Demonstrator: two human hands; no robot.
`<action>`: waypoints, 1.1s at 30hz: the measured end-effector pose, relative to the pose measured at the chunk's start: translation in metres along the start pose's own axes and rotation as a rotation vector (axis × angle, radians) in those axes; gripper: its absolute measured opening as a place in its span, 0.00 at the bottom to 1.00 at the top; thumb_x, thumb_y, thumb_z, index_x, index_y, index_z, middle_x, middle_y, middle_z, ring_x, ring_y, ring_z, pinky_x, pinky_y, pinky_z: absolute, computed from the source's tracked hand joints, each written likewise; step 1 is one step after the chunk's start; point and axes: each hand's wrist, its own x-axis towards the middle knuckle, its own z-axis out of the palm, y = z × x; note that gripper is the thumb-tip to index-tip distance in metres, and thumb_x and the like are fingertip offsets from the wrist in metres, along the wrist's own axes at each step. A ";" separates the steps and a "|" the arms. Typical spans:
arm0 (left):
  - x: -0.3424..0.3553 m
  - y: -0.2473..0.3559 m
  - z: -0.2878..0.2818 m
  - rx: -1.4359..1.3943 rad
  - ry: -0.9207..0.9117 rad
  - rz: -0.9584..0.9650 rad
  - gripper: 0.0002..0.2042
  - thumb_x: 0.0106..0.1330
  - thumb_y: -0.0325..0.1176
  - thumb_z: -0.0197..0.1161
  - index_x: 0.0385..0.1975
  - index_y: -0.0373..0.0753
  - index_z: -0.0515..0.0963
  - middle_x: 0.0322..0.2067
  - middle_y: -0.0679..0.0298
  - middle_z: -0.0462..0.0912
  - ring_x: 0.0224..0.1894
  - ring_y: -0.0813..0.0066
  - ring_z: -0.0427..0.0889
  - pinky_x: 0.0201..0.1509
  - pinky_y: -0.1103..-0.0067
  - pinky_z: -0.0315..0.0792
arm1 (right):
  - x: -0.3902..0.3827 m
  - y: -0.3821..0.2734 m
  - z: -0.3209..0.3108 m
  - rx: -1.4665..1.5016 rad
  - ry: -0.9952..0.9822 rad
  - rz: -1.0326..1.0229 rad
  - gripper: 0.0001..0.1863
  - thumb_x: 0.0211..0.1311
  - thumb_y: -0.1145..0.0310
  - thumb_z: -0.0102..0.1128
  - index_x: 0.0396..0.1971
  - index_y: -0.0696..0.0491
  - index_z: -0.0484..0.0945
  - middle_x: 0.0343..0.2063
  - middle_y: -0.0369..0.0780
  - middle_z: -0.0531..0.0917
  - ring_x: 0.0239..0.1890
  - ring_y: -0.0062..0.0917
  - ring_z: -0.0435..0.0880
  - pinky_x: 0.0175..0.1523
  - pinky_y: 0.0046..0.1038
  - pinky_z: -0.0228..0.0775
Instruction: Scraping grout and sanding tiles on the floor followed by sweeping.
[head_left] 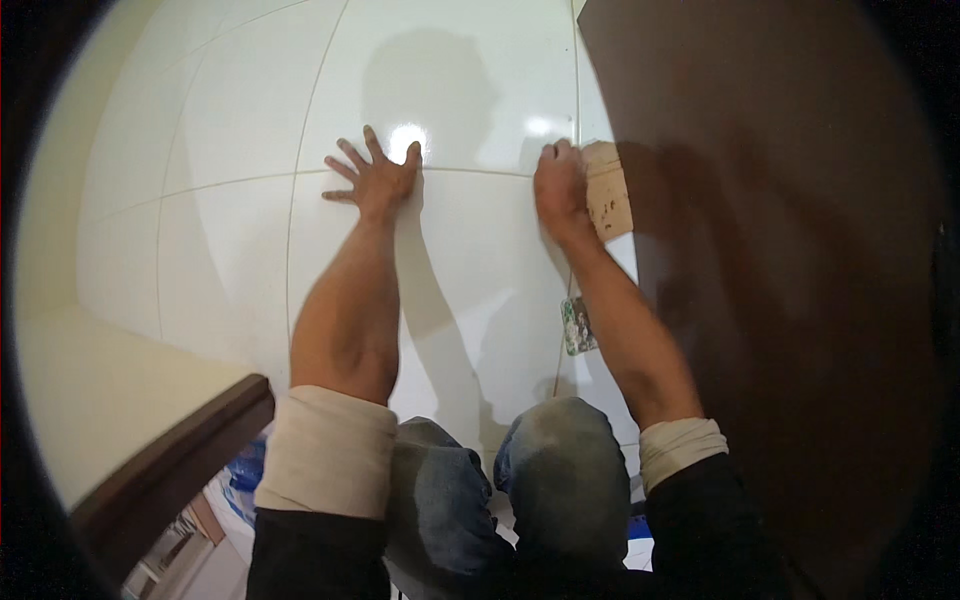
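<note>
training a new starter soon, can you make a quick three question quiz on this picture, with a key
1. Multiple choice: how is the left hand held?
a) curled into a fist
b) fingers spread apart
c) tucked out of view

2. True or false: in this view, the brown cardboard piece shows between the right hand and the dark brown panel.

3. Short answer: which part of the person's body overlaps one edge of the small patterned item in this view?

Key:
1. b
2. True
3. The right forearm
</note>
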 end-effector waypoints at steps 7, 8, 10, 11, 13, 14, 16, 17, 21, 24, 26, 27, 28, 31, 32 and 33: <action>0.003 0.016 0.007 -0.040 0.150 -0.001 0.39 0.71 0.61 0.50 0.80 0.56 0.50 0.80 0.49 0.42 0.81 0.37 0.31 0.77 0.36 0.30 | -0.023 -0.015 0.029 -0.001 -0.071 -0.079 0.41 0.66 0.70 0.63 0.72 0.71 0.55 0.70 0.68 0.59 0.74 0.62 0.59 0.78 0.49 0.56; 0.002 0.016 0.006 -0.029 0.144 -0.017 0.39 0.71 0.60 0.50 0.80 0.56 0.50 0.80 0.49 0.42 0.81 0.37 0.32 0.77 0.37 0.30 | -0.004 -0.017 0.023 -0.006 -0.082 -0.057 0.41 0.66 0.70 0.63 0.72 0.71 0.55 0.70 0.68 0.59 0.74 0.62 0.59 0.78 0.49 0.56; 0.004 0.022 0.009 -0.032 0.115 0.002 0.38 0.71 0.58 0.50 0.80 0.56 0.50 0.80 0.49 0.42 0.81 0.38 0.33 0.78 0.38 0.29 | 0.050 -0.010 0.013 0.066 -0.006 -0.039 0.44 0.66 0.68 0.64 0.75 0.68 0.51 0.70 0.68 0.59 0.73 0.64 0.60 0.78 0.49 0.56; 0.006 0.024 0.009 -0.027 0.109 -0.001 0.38 0.71 0.57 0.51 0.80 0.56 0.51 0.80 0.49 0.42 0.81 0.38 0.32 0.78 0.38 0.30 | 0.058 -0.010 0.010 0.060 -0.014 -0.021 0.44 0.66 0.68 0.64 0.75 0.68 0.51 0.70 0.68 0.59 0.73 0.64 0.60 0.78 0.49 0.56; 0.007 0.022 0.008 -0.014 0.100 -0.002 0.39 0.71 0.57 0.52 0.80 0.56 0.51 0.80 0.49 0.42 0.81 0.38 0.31 0.78 0.38 0.30 | 0.070 -0.016 0.007 0.104 -0.136 0.010 0.45 0.67 0.66 0.63 0.76 0.65 0.49 0.69 0.69 0.59 0.73 0.65 0.60 0.77 0.51 0.58; 0.007 0.016 0.008 -0.022 0.107 -0.014 0.39 0.71 0.57 0.52 0.80 0.56 0.51 0.80 0.49 0.42 0.81 0.39 0.31 0.78 0.38 0.30 | 0.065 -0.021 0.006 0.107 -0.142 0.015 0.45 0.67 0.66 0.63 0.76 0.65 0.49 0.69 0.69 0.59 0.73 0.65 0.60 0.77 0.51 0.58; 0.009 0.016 0.008 -0.036 0.106 -0.023 0.39 0.70 0.56 0.52 0.80 0.56 0.51 0.79 0.48 0.43 0.82 0.39 0.31 0.77 0.37 0.30 | 0.042 -0.024 -0.001 0.045 -0.293 0.092 0.46 0.68 0.64 0.63 0.77 0.63 0.47 0.68 0.68 0.61 0.72 0.65 0.61 0.75 0.53 0.59; 0.009 0.020 0.009 -0.014 0.111 -0.019 0.39 0.70 0.56 0.54 0.80 0.56 0.50 0.80 0.48 0.43 0.81 0.39 0.32 0.77 0.38 0.31 | 0.055 -0.015 0.002 0.093 -0.243 0.067 0.46 0.69 0.62 0.63 0.78 0.62 0.46 0.68 0.68 0.61 0.72 0.65 0.61 0.77 0.54 0.56; 0.010 0.023 0.009 0.016 0.092 -0.022 0.39 0.70 0.54 0.55 0.80 0.57 0.50 0.80 0.48 0.43 0.81 0.39 0.33 0.78 0.38 0.32 | 0.080 -0.010 0.001 -0.007 -0.219 0.021 0.49 0.70 0.56 0.63 0.79 0.59 0.43 0.71 0.68 0.56 0.75 0.63 0.56 0.80 0.54 0.47; 0.011 0.016 0.004 -0.002 0.100 -0.024 0.40 0.70 0.54 0.55 0.80 0.57 0.50 0.80 0.48 0.42 0.82 0.39 0.32 0.78 0.38 0.31 | 0.046 -0.015 0.008 -0.098 -0.314 0.006 0.48 0.71 0.53 0.61 0.79 0.58 0.46 0.73 0.68 0.53 0.77 0.61 0.53 0.81 0.53 0.45; 0.012 0.024 0.005 -0.010 0.087 -0.018 0.40 0.70 0.54 0.55 0.80 0.56 0.50 0.80 0.48 0.42 0.82 0.39 0.32 0.78 0.38 0.31 | 0.075 -0.012 0.011 -0.076 -0.238 -0.015 0.48 0.71 0.52 0.61 0.79 0.58 0.46 0.74 0.68 0.53 0.77 0.61 0.52 0.81 0.53 0.43; 0.011 0.027 0.006 -0.010 0.072 -0.011 0.40 0.70 0.54 0.55 0.80 0.56 0.50 0.80 0.48 0.42 0.82 0.39 0.31 0.78 0.39 0.31 | 0.093 -0.010 0.013 -0.049 -0.169 -0.033 0.49 0.70 0.50 0.61 0.79 0.57 0.47 0.74 0.68 0.53 0.78 0.61 0.51 0.81 0.54 0.42; 0.008 0.025 0.006 -0.007 0.068 -0.014 0.40 0.70 0.54 0.55 0.80 0.56 0.50 0.80 0.48 0.42 0.82 0.39 0.31 0.78 0.39 0.31 | 0.098 -0.010 0.014 -0.016 -0.109 -0.052 0.49 0.70 0.48 0.62 0.80 0.57 0.47 0.74 0.68 0.53 0.78 0.62 0.50 0.81 0.55 0.41; 0.013 0.012 0.004 0.006 0.106 -0.036 0.39 0.70 0.53 0.55 0.80 0.56 0.51 0.80 0.48 0.42 0.82 0.39 0.31 0.78 0.39 0.31 | 0.064 -0.018 0.021 0.010 -0.212 -0.173 0.50 0.69 0.47 0.64 0.79 0.57 0.49 0.74 0.68 0.54 0.77 0.62 0.51 0.80 0.56 0.45; 0.012 0.013 0.003 0.012 0.085 -0.039 0.39 0.70 0.53 0.55 0.80 0.55 0.51 0.80 0.48 0.42 0.82 0.40 0.31 0.78 0.39 0.32 | 0.065 -0.009 0.021 -0.014 -0.205 -0.133 0.50 0.68 0.47 0.64 0.79 0.57 0.50 0.74 0.67 0.54 0.77 0.62 0.52 0.80 0.56 0.45; 0.013 0.016 0.002 0.021 0.064 -0.042 0.39 0.70 0.53 0.55 0.80 0.55 0.50 0.80 0.48 0.41 0.82 0.40 0.31 0.78 0.39 0.32 | 0.084 0.002 0.026 -0.009 -0.105 -0.122 0.51 0.68 0.46 0.64 0.79 0.57 0.49 0.74 0.67 0.53 0.78 0.61 0.51 0.80 0.55 0.44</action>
